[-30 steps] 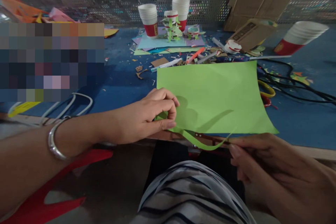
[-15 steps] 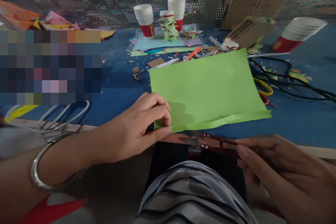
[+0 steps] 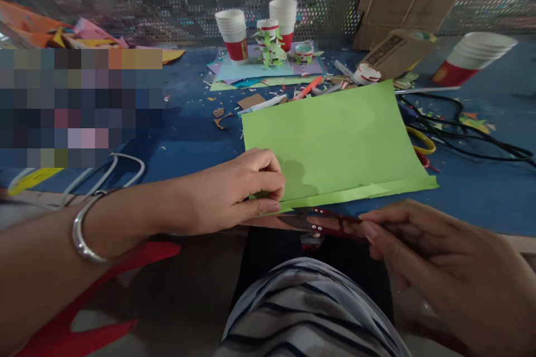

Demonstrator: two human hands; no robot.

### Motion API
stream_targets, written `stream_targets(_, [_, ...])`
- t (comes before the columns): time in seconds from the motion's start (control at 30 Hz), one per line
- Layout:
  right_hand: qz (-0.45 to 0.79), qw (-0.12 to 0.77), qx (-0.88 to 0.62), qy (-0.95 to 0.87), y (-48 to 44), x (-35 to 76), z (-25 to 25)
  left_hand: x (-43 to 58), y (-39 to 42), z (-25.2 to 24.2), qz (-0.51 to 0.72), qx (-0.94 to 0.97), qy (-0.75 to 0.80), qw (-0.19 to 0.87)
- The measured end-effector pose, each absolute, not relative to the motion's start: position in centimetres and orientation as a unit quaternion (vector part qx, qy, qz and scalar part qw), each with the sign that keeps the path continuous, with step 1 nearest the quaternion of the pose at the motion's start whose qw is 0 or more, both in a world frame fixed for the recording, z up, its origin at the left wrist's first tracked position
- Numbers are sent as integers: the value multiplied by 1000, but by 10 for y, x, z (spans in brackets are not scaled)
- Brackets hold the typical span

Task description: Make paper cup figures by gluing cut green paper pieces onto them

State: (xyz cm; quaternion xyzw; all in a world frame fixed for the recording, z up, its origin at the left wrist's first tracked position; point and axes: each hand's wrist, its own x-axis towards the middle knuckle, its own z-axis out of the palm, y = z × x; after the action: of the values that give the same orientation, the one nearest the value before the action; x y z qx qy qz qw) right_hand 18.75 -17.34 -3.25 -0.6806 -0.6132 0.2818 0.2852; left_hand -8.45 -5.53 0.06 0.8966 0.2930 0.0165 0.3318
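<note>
A green paper sheet (image 3: 335,139) lies on the blue table (image 3: 188,134), its near edge at the table's front. A narrow cut strip (image 3: 368,189) lies along that near edge. My left hand (image 3: 234,189) pinches the sheet's near left corner, fingers closed on the paper. My right hand (image 3: 435,256) is closed round the handle of small red snips (image 3: 318,222), whose blades point left just below the paper's edge.
Stacks of red-and-white paper cups (image 3: 234,33) (image 3: 473,58) stand at the back, with a cardboard box (image 3: 397,53), coloured paper, pens, black cables (image 3: 460,134) and yellow-handled scissors (image 3: 422,142) to the right. A white wire loop (image 3: 113,170) lies at the left front.
The hanging cut strip has come up to lie flat along the sheet's near edge. My right hand has shifted slightly left with the snips; the left hand keeps its pinch.
</note>
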Motion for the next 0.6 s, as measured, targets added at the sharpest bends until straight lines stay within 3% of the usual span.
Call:
stream_targets(0.27, [238, 226, -661, -674, -156, 200, -23, -85, -57, 1, 17, 898, 289, 331])
stream_targets(0.6, [240, 231, -635, -697, -139, 217, -26, -87, -57, -3, 15, 901, 279, 331])
